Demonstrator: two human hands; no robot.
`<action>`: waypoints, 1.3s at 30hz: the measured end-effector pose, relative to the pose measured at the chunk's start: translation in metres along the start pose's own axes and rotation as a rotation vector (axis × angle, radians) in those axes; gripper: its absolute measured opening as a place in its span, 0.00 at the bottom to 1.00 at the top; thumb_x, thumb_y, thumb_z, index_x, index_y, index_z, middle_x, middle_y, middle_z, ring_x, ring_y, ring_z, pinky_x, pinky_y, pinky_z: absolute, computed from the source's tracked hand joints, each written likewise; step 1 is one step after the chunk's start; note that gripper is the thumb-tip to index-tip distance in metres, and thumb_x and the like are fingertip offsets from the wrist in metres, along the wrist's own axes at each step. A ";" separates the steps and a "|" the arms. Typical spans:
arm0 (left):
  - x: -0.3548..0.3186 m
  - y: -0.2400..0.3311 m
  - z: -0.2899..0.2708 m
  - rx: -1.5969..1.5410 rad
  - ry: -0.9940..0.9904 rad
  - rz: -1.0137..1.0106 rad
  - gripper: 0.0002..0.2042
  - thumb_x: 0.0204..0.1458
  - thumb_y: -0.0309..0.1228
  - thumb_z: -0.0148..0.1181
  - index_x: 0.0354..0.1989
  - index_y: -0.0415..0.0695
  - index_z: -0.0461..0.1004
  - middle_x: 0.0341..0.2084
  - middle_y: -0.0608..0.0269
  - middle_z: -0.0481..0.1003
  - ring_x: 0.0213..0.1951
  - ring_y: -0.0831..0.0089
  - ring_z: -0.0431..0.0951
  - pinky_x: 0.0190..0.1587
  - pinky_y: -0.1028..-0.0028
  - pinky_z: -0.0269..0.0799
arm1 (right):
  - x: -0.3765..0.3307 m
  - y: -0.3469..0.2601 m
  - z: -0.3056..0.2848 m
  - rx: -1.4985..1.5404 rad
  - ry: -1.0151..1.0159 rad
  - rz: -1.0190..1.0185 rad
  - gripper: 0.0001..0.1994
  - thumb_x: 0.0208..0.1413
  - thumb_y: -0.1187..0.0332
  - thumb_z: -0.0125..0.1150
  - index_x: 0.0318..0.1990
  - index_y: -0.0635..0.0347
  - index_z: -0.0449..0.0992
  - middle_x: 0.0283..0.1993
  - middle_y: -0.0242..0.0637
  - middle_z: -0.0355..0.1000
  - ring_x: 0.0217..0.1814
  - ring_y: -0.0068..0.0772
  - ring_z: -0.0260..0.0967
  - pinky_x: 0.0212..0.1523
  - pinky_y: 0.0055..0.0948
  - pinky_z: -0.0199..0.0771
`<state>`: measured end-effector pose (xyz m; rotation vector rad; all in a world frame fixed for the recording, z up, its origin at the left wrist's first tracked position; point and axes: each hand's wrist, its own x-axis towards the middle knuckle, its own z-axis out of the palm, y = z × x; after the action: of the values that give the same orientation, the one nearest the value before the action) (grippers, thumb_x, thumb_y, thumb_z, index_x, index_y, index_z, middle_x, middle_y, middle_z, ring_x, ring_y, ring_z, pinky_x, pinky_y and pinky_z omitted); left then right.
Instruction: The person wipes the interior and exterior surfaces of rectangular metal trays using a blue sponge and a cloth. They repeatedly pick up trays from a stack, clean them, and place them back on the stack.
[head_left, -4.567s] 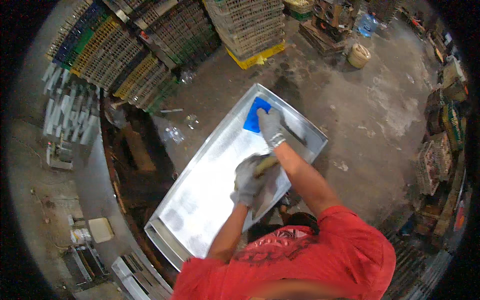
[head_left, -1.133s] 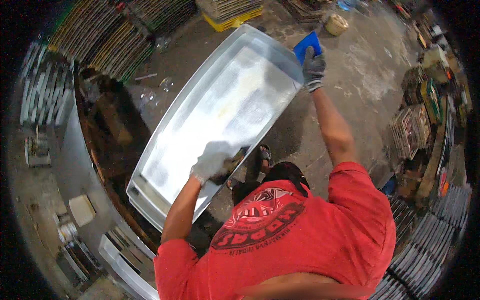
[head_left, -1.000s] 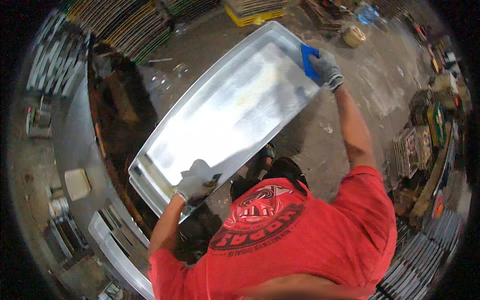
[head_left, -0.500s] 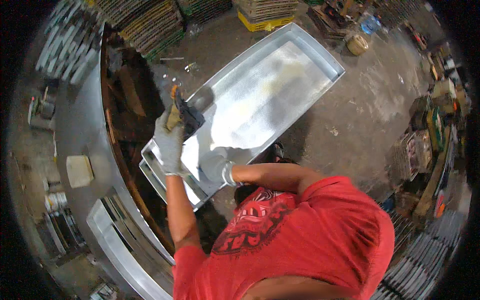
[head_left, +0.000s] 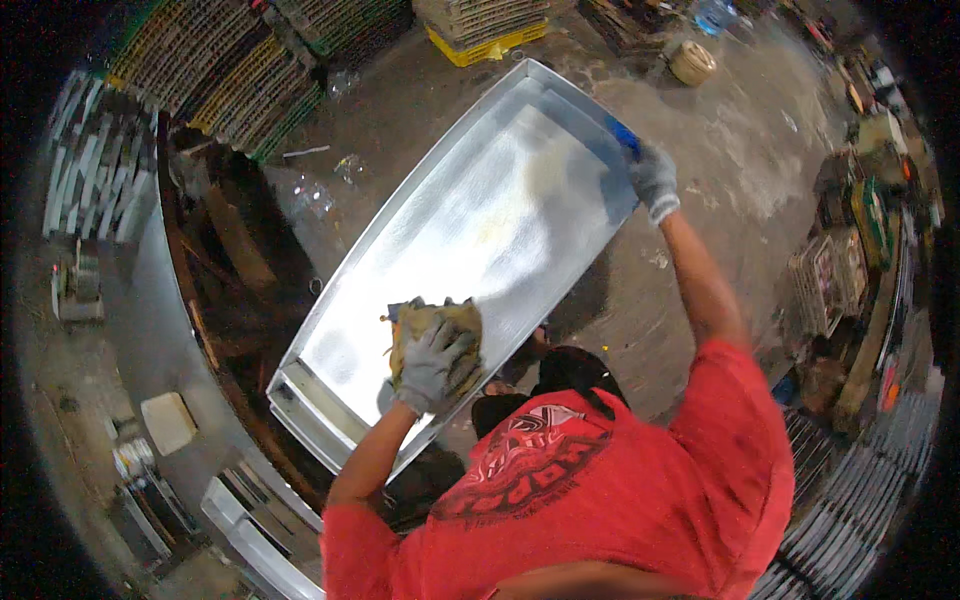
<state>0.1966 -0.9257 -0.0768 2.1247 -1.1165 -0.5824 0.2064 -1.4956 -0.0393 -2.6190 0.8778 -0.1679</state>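
Note:
A long, shallow sheet-metal tray (head_left: 490,215) lies slantwise in front of me, with a narrow section across its near left end. My left hand (head_left: 430,370), in a grey glove, presses a crumpled yellow-brown rag (head_left: 462,345) onto the tray's floor near its lower edge. The fingers spread over the cloth and hold it. At the tray's far right corner, my right hand (head_left: 652,178) grips the rim. Its glove is grey with blue at the fingers; the fingertips are partly hidden.
Stacked crates (head_left: 215,80) stand at the back left, with a yellow crate (head_left: 490,45) beside them. Left of the tray is a dark open structure with a rusty edge (head_left: 185,270). A round tan object (head_left: 692,63) sits on the floor (head_left: 740,190). Metal strips (head_left: 850,500) lie at lower right.
My left hand has come down and nearer with the rag, from the tray's left side onto its floor. My right hand has moved from the near end to the far right corner.

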 end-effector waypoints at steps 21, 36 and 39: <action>0.112 -0.057 -0.070 0.418 0.485 -0.395 0.25 0.51 0.44 0.68 0.56 0.47 0.75 0.53 0.50 0.78 0.53 0.51 0.79 0.51 0.54 0.75 | 0.000 -0.005 0.008 0.330 0.256 -0.088 0.20 0.65 0.58 0.63 0.56 0.65 0.80 0.48 0.47 0.83 0.45 0.42 0.81 0.48 0.40 0.78; -0.045 0.045 0.011 0.047 0.891 -0.124 0.19 0.54 0.42 0.68 0.46 0.39 0.78 0.42 0.46 0.80 0.45 0.46 0.79 0.54 0.52 0.72 | -0.068 -0.331 0.221 0.141 -0.441 -0.591 0.17 0.53 0.54 0.66 0.35 0.62 0.83 0.32 0.38 0.81 0.32 0.36 0.76 0.36 0.43 0.74; -0.080 0.023 -0.033 0.006 1.229 -0.468 0.18 0.56 0.39 0.67 0.48 0.40 0.80 0.47 0.46 0.80 0.50 0.46 0.79 0.58 0.54 0.72 | -0.165 -0.419 0.270 0.055 -0.334 -0.783 0.21 0.51 0.50 0.61 0.33 0.62 0.83 0.36 0.58 0.81 0.40 0.62 0.80 0.42 0.55 0.74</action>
<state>0.1622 -0.8564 -0.0308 2.1317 0.0652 0.5366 0.3695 -1.0040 -0.1278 -2.6786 -0.2799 0.0473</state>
